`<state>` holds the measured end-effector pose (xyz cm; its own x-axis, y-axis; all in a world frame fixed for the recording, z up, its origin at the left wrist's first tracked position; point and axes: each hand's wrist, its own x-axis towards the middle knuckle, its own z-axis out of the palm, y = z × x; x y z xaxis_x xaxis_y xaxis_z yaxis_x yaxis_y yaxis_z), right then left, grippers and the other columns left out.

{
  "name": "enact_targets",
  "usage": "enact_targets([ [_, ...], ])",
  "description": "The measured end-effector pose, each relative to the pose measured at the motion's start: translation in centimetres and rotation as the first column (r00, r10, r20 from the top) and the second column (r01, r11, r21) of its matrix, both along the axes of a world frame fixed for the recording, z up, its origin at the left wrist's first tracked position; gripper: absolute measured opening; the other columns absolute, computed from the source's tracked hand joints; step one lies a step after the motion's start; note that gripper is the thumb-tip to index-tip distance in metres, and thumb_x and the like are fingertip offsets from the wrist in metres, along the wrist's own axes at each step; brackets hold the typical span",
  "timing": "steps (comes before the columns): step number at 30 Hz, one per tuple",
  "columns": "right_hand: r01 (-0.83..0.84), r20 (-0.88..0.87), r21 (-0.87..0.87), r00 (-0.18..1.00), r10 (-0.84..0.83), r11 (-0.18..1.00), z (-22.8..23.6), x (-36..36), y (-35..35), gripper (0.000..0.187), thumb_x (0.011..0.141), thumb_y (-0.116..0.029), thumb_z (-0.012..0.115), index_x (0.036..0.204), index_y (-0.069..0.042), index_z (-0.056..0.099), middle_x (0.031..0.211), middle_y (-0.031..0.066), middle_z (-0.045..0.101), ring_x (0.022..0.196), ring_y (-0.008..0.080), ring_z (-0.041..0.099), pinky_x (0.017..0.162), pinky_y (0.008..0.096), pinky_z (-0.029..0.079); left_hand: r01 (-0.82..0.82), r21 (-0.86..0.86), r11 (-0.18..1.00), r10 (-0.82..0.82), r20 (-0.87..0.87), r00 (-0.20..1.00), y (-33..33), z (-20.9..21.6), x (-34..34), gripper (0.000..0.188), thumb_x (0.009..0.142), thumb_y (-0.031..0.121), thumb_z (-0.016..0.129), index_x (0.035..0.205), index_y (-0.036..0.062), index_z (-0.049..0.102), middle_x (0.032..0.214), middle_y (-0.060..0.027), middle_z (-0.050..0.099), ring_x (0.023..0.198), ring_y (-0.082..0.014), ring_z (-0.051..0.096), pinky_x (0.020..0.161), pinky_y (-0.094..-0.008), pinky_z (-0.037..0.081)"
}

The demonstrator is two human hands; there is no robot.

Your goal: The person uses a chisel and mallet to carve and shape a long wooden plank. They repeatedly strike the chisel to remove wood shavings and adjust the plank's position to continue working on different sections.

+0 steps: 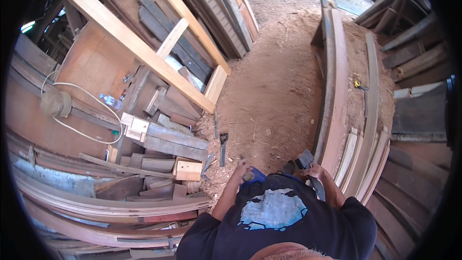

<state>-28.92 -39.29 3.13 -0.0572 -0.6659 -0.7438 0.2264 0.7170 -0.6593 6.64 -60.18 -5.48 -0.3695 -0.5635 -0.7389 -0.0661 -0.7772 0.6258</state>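
Observation:
My left hand [240, 171] is at the left of my waist. Its fingers are closed around a small tool with a rounded tan end [248, 176]; most of the tool is hidden, so its kind is unclear. At the right of my waist, my right hand [315, 170] is closed on a dark, flat, square-ended piece [305, 158], whose kind I cannot make out. A grey strip [317, 188] shows below that hand, beside my dark shirt. The two hands are apart. On the ground ahead of my left hand lies a long dark tool [223, 149] with a wider far end.
Long planks [337, 86] run along the right, near a yellow-and-black clamp [359, 85]. A pale timber frame [130, 43] leans at the left. Stacked offcuts [175, 147], a plastic bottle [111, 101] and a pale cord [120, 123] lie below it. Shavings cover the earth floor [269, 86].

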Motion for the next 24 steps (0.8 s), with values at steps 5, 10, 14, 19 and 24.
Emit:
enact_targets([
  [5,0.038,0.045,-0.133,0.998,-0.032,0.99,0.9,-0.4,-9.9,0.033,0.079,-0.024,0.085,0.097,0.0,0.07,0.091,0.0121,0.074,0.08,0.0225,0.071,0.072,0.0363,0.058,0.344,-0.272,0.899,-0.349,0.034,0.937,-0.7,5.9,-12.2,0.08,0.084,0.015,0.071,0.149,0.006,0.025,0.126,-0.0199,0.055,0.105,-0.0288,0.064,0.082,-0.0388,0.055],
  [10,0.063,-0.249,-0.103,0.964,-0.087,0.993,3.4,-1.2,-16.3,0.044,0.075,-0.033,0.086,0.099,0.0,0.07,0.086,0.0091,0.071,0.072,0.0192,0.066,0.065,0.0367,0.053,0.658,-0.327,0.678,-0.606,0.258,0.753,0.1,10.2,-21.2,0.09,0.086,0.029,0.072,0.151,-0.0009,0.019,0.136,-0.0307,0.049,0.128,-0.04,0.053,0.108,-0.0438,0.044],
  [14,0.105,-0.293,-0.124,0.946,-0.137,0.987,5.9,-3.7,-17.8,0.038,0.071,-0.027,0.085,0.096,-0.002,0.07,0.085,0.0072,0.07,0.069,0.0175,0.065,0.06,0.0367,0.052,0.759,-0.485,0.434,-0.751,0.271,0.603,-2.7,8.6,-22.8,0.092,0.089,0.038,0.069,0.152,-0.003,0.016,0.135,-0.0339,0.048,0.127,-0.0423,0.053,0.109,-0.0472,0.042],
  [19,0.072,-0.293,-0.043,0.953,-0.081,0.997,0.3,-7.6,-16.9,0.029,0.067,-0.022,0.085,0.083,-0.004,0.069,0.075,0.0045,0.065,0.064,0.0184,0.062,0.058,0.0355,0.05,0.768,-0.625,0.14,-0.965,0.088,0.247,-10.2,8.8,-21.5,0.041,0.1,0.033,0.056,0.127,0.0022,0.065,0.114,-0.0113,0.071,0.112,-0.0229,0.064,0.099,-0.0373,0.049],
  [24,-0.089,-0.544,0.217,0.816,0.196,0.972,-6.6,-7.5,-14.5,0.032,0.072,-0.027,0.084,0.082,-0.001,0.067,0.078,0.0077,0.064,0.07,0.0211,0.061,0.06,0.0383,0.049,0.789,-0.612,0.062,-0.993,0.039,0.109,-13.7,5.1,-19.8,0.042,0.098,0.037,0.057,0.118,0.0034,0.073,0.114,-0.0088,0.074,0.107,-0.0202,0.067,0.096,-0.0368,0.051],
])
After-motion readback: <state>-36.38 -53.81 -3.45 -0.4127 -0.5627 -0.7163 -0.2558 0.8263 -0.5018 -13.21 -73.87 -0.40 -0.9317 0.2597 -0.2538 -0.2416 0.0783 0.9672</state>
